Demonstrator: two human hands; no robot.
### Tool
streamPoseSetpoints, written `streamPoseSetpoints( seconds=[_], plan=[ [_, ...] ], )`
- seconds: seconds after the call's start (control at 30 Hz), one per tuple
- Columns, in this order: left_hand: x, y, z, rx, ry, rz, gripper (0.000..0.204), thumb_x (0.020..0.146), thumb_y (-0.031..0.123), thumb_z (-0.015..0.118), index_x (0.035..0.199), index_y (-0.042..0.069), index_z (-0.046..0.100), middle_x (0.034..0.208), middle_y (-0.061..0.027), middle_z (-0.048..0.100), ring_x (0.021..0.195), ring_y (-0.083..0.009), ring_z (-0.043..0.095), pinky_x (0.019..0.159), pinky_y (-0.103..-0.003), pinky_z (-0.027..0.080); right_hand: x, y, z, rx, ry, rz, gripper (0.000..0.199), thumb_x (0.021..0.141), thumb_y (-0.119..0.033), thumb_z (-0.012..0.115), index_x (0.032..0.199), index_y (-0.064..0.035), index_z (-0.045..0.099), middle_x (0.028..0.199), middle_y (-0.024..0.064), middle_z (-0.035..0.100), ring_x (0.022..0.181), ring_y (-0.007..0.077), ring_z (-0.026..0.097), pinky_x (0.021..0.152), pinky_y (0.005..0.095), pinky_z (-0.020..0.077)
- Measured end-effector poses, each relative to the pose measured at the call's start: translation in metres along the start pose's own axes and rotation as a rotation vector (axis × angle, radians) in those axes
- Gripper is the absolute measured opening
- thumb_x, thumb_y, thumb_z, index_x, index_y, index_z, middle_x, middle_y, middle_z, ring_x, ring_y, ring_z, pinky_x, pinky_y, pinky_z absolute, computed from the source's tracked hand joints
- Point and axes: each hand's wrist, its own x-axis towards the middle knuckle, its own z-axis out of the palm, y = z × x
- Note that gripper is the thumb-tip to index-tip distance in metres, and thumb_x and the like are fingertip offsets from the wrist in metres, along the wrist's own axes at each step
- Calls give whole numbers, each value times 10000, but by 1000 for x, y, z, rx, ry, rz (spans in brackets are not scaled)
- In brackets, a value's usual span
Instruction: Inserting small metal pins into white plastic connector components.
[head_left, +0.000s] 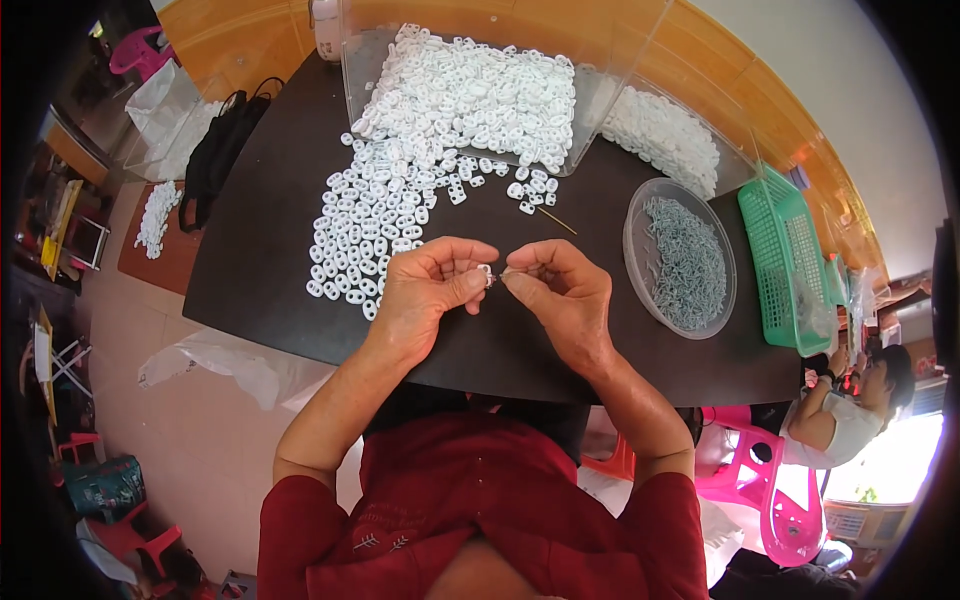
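Close together over the dark table point(480, 355), both my hands meet at their fingertips. My left hand point(415, 300) is closed in a pinch on a small white oval plastic piece point(487, 270). The fingertips of my right hand point(570, 305) are pinched right beside that piece; whatever is between them is too small to name. Many similar white pieces point(365, 235), each with two holes, lie spread beyond my left hand. To the right of my right hand, a round clear tray point(634, 240) holds a pile of small grey screw-like parts point(688, 265).
A clear bin point(350, 75) heaped with white pieces stands at the back, with another white heap point(660, 135) to its right. A thin brass-coloured rod point(557, 221) lies before them. At far right are a green basket point(780, 260) and a seated person point(830, 415) by a pink stool point(785, 510).
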Motion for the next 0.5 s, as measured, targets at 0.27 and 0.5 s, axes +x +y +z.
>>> streamPoseSetpoints(
  seconds=[0.27,0.5],
  plan=[
    [-12,-7,-1,134,-17,-15,154,854,144,639,906,5,599,744,-25,592,628,-63,512,571,-189,433,-6,0,4,-157,-23,-53,162,806,36,610,965,16,595,838,10,597,775,51,545,699,193,449],
    [-13,-8,-5,213,-34,31,140,863,147,628,913,20,598,760,-14,592,649,-54,511,582,-180,420,-6,1,7,-145,-29,-52,163,800,21,622,961,15,598,849,15,596,774,56,542,703,197,448]
  ],
)
